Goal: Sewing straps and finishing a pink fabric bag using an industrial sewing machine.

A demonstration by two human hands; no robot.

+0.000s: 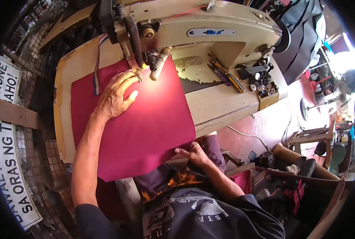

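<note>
Beneath the left hand (pixel 115 95), a flat, maroon, nearly square, fabric-like sheet (pixel 145 123)

Its sides slant from the cream metal sewing machine (pixel 177 22) ahead of that hand back past the wrist; which axis is longer, I cannot tell. The left hand lies flat and open, fingertips beside the metal presser foot. The right hand (pixel 195 154) is at the near right corner; whether it pinches is unclear.

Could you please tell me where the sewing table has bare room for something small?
The front tabletop looks bare between the magenta sheet and the parts box. It is crowded around the hand tools behind, and at the sewing head by the left hand.
</note>
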